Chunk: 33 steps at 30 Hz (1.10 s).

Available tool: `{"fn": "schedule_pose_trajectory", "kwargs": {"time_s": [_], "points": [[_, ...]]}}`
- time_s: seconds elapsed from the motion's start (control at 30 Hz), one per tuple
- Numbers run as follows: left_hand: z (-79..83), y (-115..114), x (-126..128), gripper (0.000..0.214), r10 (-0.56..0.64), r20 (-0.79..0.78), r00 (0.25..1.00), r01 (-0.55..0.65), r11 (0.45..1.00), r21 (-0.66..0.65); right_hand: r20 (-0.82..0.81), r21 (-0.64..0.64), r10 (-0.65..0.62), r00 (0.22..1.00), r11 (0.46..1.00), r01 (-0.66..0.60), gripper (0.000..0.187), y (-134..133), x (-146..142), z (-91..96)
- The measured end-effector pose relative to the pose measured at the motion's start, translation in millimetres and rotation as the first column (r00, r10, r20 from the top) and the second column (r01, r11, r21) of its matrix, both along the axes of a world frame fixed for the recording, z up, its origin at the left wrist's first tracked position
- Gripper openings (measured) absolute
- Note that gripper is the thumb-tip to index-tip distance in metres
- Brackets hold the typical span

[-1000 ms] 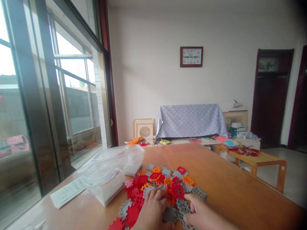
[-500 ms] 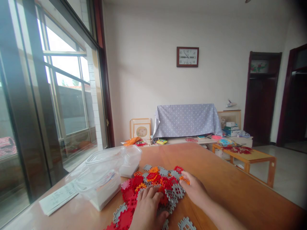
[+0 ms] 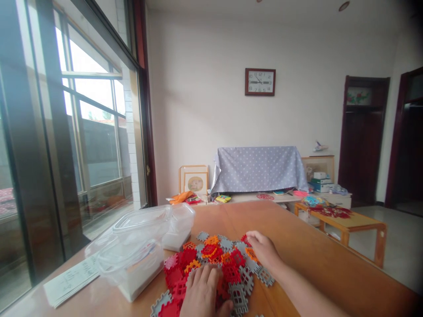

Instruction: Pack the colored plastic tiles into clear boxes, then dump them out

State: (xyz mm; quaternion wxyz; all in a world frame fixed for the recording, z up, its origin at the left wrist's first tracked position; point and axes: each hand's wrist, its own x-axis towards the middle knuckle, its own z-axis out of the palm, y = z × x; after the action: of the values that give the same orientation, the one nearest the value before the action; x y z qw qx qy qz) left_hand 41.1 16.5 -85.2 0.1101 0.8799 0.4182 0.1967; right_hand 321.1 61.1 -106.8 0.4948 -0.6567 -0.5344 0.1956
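Left hand (image 3: 202, 291) rests palm-down over toothed pieces (image 3: 232, 274), fingers loosely bent; I can't tell whether it grips any. Ahead and rightward of it, one red piece (image 3: 244, 240) meets my nearer right hand's (image 3: 262, 247) narrowed fingertips, hold unclear.

The left hand (image 3: 202, 293) hides the toothed pieces (image 3: 233, 274) directly beneath it; its wrist lies beyond the lower edge. The right hand (image 3: 263, 249) partly covers a red piece (image 3: 244, 239); its grip cannot be determined. A red tile (image 3: 170, 309) is truncated at the lower edge. Writing on the paper sheets (image 3: 71, 282) is illegible. Contents of the front container (image 3: 114, 263) are indistinct. The dotted cloth (image 3: 259, 169) conceals whatever it drapes.
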Motion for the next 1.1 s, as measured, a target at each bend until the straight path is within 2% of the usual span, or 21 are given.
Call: {"fn": "schedule_pose_trajectory", "kwargs": {"time_s": [0.1, 0.17, 0.23, 0.3, 0.4, 0.53, 0.67, 0.8, 0.9, 1.1], "points": [[-12.2, 13.1, -2.7, 0.073, -0.141, -0.027, 0.990, 0.141, 0.990, -0.005, 0.138, -0.030, -0.010, 0.990, 0.999, 0.014, 0.059, 25.4, 10.3, -1.6], [-24.8, 21.8, -2.1, 0.067, -0.184, -0.057, 0.981, 0.183, 0.983, -0.017, 0.226, -0.057, 0.012, 0.974, 0.998, 0.001, 0.068, 36.3, 10.5, -4.9], [-38.5, 27.3, 1.1, 0.054, -0.173, -0.063, 0.983, 0.173, 0.985, -0.001, 0.305, -0.087, 0.045, 0.951, 0.996, -0.020, 0.071, 41.7, 6.7, -8.7], [-49.7, 28.7, 5.7, 0.039, -0.087, -0.021, 0.996, 0.089, 0.994, 0.060, 0.372, -0.118, 0.086, 0.924, 0.992, -0.045, 0.063, 42.5, 1.4, -12.2], [-55.5, 25.9, 10.8, 0.032, -0.029, -0.006, 1.000, 0.030, 0.997, 0.074, 0.447, -0.148, 0.128, 0.885, 0.987, -0.068, 0.052, 38.8, -4.7, -15.3], [-44.5, 22.3, 8.1, 0.034, -0.091, -0.031, 0.995, 0.092, 0.995, 0.029, 0.562, -0.146, 0.079, 0.823, 0.989, 0.005, 0.053, 32.2, -7.6, -13.5], [-31.9, 19.5, 2.0, 0.047, -0.165, -0.069, 0.984, 0.164, 0.986, -0.011, 0.646, -0.128, 0.021, 0.763, 0.989, 0.081, 0.053, 26.2, -8.6, -8.4], [-24.9, 13.1, 0.2, 0.055, -0.185, -0.072, 0.980, 0.185, 0.983, -0.012, 0.609, -0.090, -0.058, 0.791, 0.986, 0.141, 0.047, 19.2, -10.5, -6.9], [-17.5, 5.5, -0.6, 0.068, -0.182, -0.074, 0.980, 0.180, 0.983, -0.031, 0.571, -0.042, -0.086, 0.816, 0.990, 0.135, 0.044, 14.6, -12.9, -7.4], [-6.2, -7.2, -2.1, 0.066, -0.159, 0.053, 0.986, 0.162, 0.986, -0.047, 0.362, -0.004, -0.119, 0.925, 0.992, 0.130, 0.055, 9.0, -26.2, 1.5]]}}
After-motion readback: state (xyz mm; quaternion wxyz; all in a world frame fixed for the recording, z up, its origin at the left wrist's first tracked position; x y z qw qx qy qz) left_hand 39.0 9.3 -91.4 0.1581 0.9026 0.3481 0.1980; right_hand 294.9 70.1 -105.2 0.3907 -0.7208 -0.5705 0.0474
